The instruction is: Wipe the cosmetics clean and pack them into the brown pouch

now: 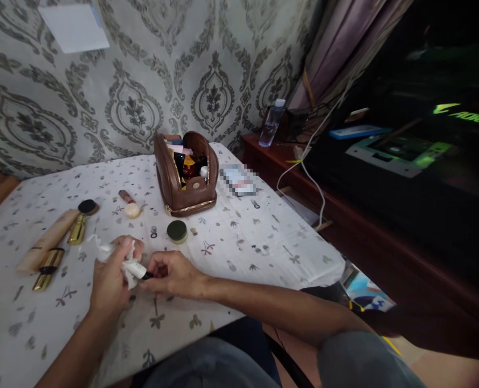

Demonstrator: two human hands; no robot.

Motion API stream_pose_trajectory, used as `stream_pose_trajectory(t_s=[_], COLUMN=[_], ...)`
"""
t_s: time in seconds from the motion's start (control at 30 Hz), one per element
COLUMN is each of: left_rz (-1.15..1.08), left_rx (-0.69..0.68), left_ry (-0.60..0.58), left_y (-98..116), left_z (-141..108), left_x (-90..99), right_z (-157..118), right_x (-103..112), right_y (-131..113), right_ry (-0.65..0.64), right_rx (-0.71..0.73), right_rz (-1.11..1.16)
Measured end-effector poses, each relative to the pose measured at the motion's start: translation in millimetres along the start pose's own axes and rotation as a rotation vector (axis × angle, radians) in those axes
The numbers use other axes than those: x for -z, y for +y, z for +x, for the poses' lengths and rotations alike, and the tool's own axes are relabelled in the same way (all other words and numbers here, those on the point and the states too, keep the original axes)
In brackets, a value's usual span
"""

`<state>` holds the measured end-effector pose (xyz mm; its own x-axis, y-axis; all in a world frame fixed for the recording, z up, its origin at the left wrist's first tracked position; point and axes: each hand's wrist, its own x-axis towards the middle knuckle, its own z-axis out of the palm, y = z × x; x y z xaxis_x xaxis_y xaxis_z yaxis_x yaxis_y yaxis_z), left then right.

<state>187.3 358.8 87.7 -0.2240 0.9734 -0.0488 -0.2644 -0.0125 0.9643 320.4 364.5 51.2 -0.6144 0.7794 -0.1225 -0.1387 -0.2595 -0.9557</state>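
My left hand (116, 275) is closed around a white tissue (105, 248) and a small white tube (136, 268) near the front of the table. The tube points right and ends in a black tip. At that black end the fingers of my right hand (174, 275) pinch together. A round jar with a dark green lid (176, 230) stands just beyond my right hand. Left of my hands lie a long beige tube (47, 242) and gold cosmetic containers (76, 229). Farther back are a small cream-coloured round item (132, 210) and a dark-lidded jar (88, 206).
An open brown cosmetic bag (188, 199), full of items, stands at the back of the patterned tablecloth (263, 231). A blurred flat object (238, 179) lies right of it. A clear bottle (271, 124) and white cable (322, 194) are by the dark red desk.
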Motion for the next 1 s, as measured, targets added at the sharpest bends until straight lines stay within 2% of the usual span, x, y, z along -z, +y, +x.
stream_pose_trajectory(t_s=[0.23,0.47,0.57,1.0], left_rz=[-0.245,-0.301,-0.320,-0.317], left_rx=[0.019,0.001,-0.011,-0.113], left_ry=[0.041,0.063,0.055,0.226], left_y=[13.4,8.8,8.1,18.1], left_z=[8.9,12.7,16.1,25.4], left_x=[3.1,8.2,10.9,23.3], right_z=[2.0,5.5,5.8,8.5], right_x=[-0.2,5.6,7.2,3.9], right_y=[0.7,-3.1,-4.3,4.3], right_ry=[-0.020,-0.109,-0.107,-0.072], right_rx=[-0.045,-0.081,-0.086,-0.034], right_rz=[0.044,0.321,0.417,0.299])
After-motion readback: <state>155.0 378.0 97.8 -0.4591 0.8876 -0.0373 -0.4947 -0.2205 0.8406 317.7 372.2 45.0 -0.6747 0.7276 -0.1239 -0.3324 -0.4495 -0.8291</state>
